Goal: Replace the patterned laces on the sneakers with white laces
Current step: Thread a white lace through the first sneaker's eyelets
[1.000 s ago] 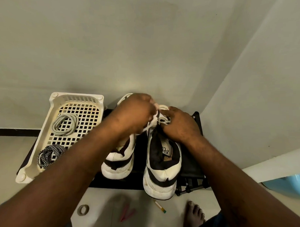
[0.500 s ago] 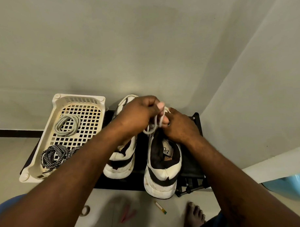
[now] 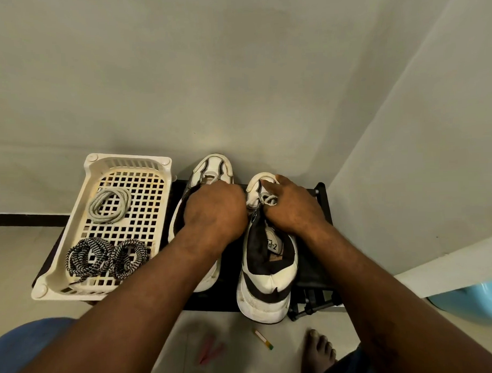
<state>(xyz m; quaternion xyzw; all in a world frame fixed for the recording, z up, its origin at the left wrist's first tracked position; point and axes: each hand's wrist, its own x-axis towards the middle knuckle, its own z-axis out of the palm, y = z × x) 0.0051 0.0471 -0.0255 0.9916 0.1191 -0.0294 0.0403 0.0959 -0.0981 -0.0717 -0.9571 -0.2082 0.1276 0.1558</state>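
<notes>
Right fingers (image 3: 275, 182) are stretching flat over the toe of the right sneaker (image 3: 266, 283), pressing beside the white lace (image 3: 270, 199) loop. The left hand (image 3: 215, 212) is hunching knuckles-up, its grip hidden, can't tell. Half a second back both were hoisting that loop; now they're dropping and parting, right hand (image 3: 294, 212) at three o'clock. Patterned laces (image 3: 85, 256) are sitting in the basket (image 3: 127, 162) at nine o'clock, so this shoe's lacing is nearing done, I'd judge.
</notes>
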